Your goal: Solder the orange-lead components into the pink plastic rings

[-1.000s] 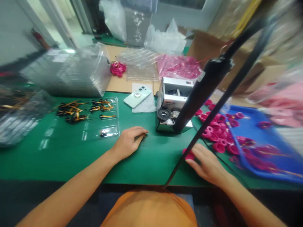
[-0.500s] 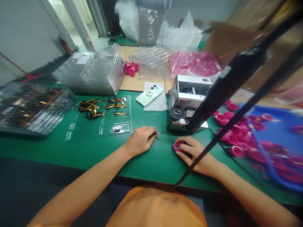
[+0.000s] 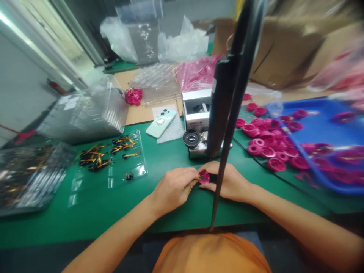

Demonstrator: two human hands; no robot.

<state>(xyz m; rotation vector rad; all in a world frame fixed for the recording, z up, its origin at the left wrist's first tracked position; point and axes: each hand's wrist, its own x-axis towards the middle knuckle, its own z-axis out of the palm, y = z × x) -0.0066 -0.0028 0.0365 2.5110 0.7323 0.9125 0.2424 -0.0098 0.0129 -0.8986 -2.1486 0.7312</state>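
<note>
Just above the green table (image 3: 167, 223), my right hand (image 3: 231, 182) grips a pink ring-shaped plastic part (image 3: 204, 177) between thumb and fingers. My left hand (image 3: 174, 187) meets it from the left, fingertips pinched at the part's edge. Something small and dark seems to sit between the left fingertips, too hidden to name. Behind the hands stands a boxy white-and-black device (image 3: 197, 121) with a round black lens-like piece (image 3: 191, 139) at its front. To the left, small black parts with orange flat strips (image 3: 95, 156) lie on and beside a clear plastic tray (image 3: 143, 161).
More pink parts (image 3: 267, 136) are heaped at right, beside and inside a blue tray (image 3: 318, 110). A light green phone (image 3: 161, 123) lies on bubble wrap. Stacked clear trays (image 3: 93, 113) stand at left. A black pole (image 3: 227, 94) crosses the view before the device.
My hands have come together: the pink part in my right hand has moved left to my left fingertips. The camera view has turned to the right.
</note>
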